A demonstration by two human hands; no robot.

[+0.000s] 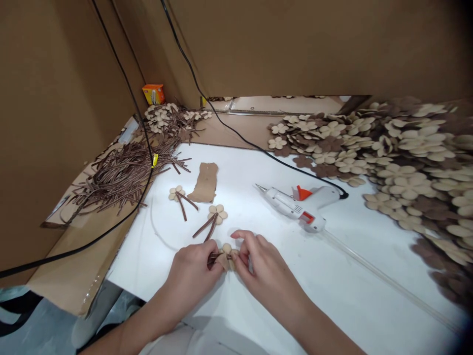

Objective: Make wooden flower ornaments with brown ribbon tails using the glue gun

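Note:
Close to the board's near edge, my left hand [197, 260] is closed on a brown strip [213, 257] that lies against a beige flower [226, 249]. My right hand [254, 256] pinches the right side of the same flower between thumb and fingers, its index finger raised and bent. Part of the flower and strip is hidden by the fingers. Just beyond lie a flower with two brown strips [217, 214] and, further left, another flower of the same make [177, 193]. A torn piece of brown cardboard [205, 182] rests beside them.
A white glue gun [295, 204] lies at the right, with a long clear glue stick [384, 276] trailing from it. Piled flowers [406, 182] spread along the right. Brown strips [125, 172] heap at the left. A black cable [236, 130] crosses over; an orange box [153, 93] stands behind.

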